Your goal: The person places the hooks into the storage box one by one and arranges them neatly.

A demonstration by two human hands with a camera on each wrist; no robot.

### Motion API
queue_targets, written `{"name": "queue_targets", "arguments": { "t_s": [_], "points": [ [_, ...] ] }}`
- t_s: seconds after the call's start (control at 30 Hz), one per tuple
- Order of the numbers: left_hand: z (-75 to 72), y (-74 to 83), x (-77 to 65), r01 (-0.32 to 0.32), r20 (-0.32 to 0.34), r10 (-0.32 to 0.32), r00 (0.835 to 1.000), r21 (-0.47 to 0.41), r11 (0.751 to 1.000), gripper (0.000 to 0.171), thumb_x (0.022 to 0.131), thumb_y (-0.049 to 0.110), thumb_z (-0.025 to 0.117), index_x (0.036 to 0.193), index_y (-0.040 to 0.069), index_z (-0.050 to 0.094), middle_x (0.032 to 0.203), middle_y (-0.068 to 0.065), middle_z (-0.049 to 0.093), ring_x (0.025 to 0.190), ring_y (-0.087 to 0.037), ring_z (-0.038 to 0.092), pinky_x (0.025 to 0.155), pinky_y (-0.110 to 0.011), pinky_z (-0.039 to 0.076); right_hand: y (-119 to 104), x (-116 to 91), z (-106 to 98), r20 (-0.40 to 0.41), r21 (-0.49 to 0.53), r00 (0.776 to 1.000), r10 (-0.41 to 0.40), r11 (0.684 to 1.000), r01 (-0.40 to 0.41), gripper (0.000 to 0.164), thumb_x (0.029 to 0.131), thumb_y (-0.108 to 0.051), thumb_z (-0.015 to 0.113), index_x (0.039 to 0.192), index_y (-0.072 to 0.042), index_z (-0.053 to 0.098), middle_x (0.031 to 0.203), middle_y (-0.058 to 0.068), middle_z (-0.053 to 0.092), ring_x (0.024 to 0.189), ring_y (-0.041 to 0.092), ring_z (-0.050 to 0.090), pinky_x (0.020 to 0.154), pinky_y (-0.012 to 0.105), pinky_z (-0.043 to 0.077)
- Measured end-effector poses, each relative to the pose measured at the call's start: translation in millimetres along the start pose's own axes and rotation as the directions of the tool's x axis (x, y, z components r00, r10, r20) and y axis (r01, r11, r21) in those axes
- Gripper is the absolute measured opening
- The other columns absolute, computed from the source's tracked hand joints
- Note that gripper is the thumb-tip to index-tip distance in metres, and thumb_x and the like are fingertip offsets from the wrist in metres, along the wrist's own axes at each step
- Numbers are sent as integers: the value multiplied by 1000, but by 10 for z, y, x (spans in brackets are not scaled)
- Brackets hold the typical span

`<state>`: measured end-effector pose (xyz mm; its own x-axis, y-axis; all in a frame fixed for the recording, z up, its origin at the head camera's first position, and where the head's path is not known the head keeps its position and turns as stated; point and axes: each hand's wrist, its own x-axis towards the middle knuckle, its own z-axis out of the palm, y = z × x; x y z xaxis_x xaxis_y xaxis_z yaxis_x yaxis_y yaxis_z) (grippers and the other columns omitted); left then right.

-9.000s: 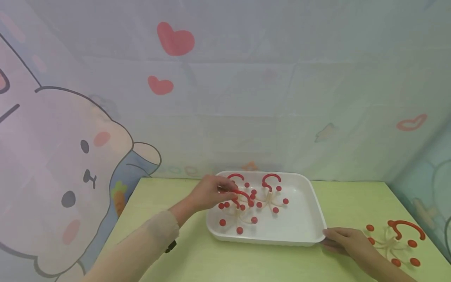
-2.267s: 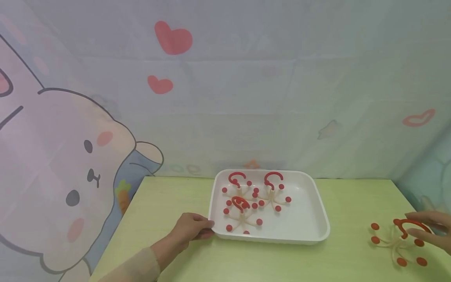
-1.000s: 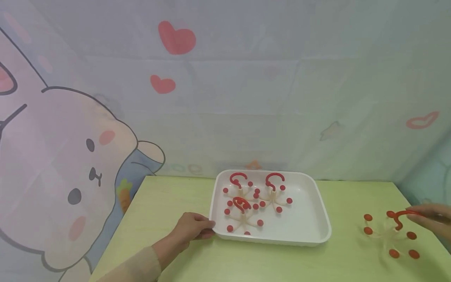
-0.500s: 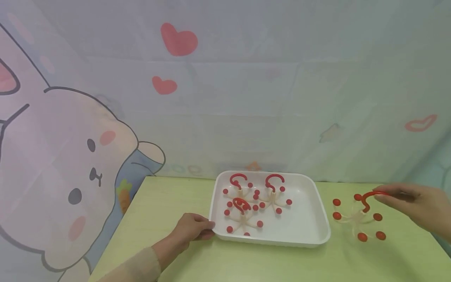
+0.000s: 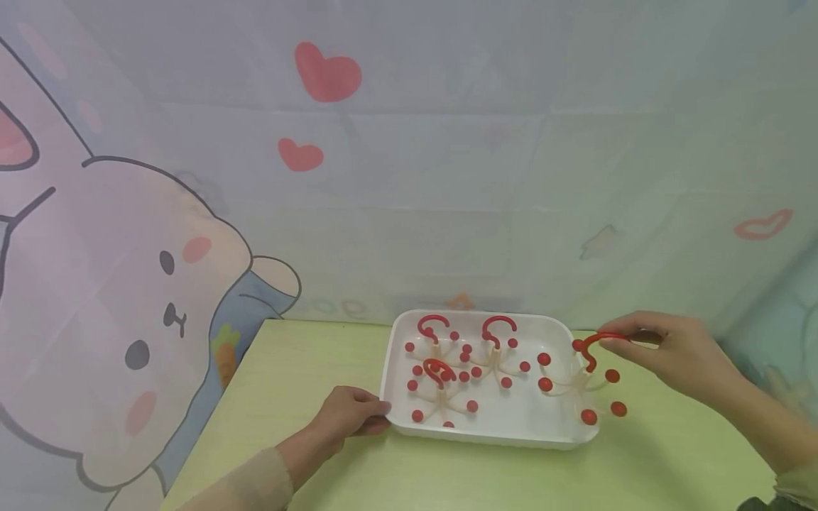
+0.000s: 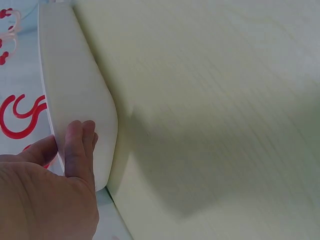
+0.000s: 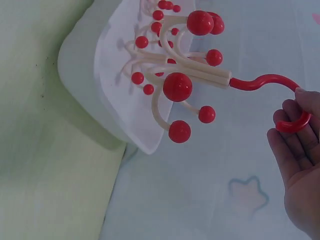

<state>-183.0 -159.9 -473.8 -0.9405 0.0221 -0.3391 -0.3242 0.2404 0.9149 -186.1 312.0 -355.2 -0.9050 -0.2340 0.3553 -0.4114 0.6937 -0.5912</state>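
My right hand point(image 5: 680, 351) pinches the red hook of a hanger point(image 5: 580, 383) with several cream arms tipped by red balls. In the right wrist view the same hanger point(image 7: 205, 74) hangs in the air, its hook between thumb and fingers. It is over the right end of the white tray point(image 5: 524, 415). At the tray's front left corner, my left hand point(image 5: 348, 413) grips the rim. The left wrist view shows the thumb inside and the fingers along the outer wall point(image 6: 82, 90). Three similar hangers lie in the tray's left and middle: back left point(image 5: 437, 349), back middle point(image 5: 495, 356), front left point(image 5: 441, 399).
The tray stands on a pale yellow-green table point(image 5: 319, 355), close to its back edge. Behind it hangs a cloth backdrop point(image 5: 447, 177) printed with a rabbit point(image 5: 147, 319) and hearts. The tray's right part shows bare white floor beneath the held hanger.
My right hand has lifted the hanger off the table at the right and carried it left, over the tray's right end. The left hand, which earlier set a hanger in the tray, stays at the corner.
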Motion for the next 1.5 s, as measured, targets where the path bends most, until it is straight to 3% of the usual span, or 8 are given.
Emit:
{"name": "queue_targets", "arguments": {
  "t_s": [0.23, 0.53, 1.07, 1.5],
  "points": [
    [-5, -11, 4, -6, 4, 6, 1000, -2, 1000, 18, 94, 3, 79, 103, -12, 73, 87, -15, 78, 74, -17, 78, 72, -31, 67, -126, 177, 283, 13, 5, 995, -102, 995, 102, 20, 89, -12, 89, 106, -19, 84, 95, -10, 79, 91, -4, 72, 78, 10, 56],
    [-11, -20, 10, -7, 8, 7, 1000, 0, 1000, 19, 95, 4, 79, 104, -12, 73, 88, -14, 78, 76, -18, 78, 73, -32, 67, -174, 278, 556, 73, 11, 993, -95, 995, 94, 18, 89, -10, 88, 106, -16, 84, 98, -8, 79, 93, 6, 74, 83, 19, 61],
    [-13, -38, 32, -9, 12, 8, 1000, 3, 1000, 19, 95, 4, 79, 104, -11, 73, 89, -15, 78, 77, -19, 79, 73, -32, 67, -148, 356, 930, 138, 8, 982, -128, 992, 128, 17, 89, -7, 88, 102, -16, 84, 96, -11, 78, 89, 9, 74, 87, 39, 66],
    [-19, -55, 74, -16, 18, 16, 1000, 6, 1000, 19, 95, 4, 79, 103, -11, 73, 89, -15, 78, 76, -18, 78, 72, -31, 67, -65, 335, 1152, 165, 19, 975, -148, 989, 146, 18, 87, -6, 88, 101, -16, 84, 93, -15, 77, 88, 6, 72, 86, 36, 66]
  ]
}}
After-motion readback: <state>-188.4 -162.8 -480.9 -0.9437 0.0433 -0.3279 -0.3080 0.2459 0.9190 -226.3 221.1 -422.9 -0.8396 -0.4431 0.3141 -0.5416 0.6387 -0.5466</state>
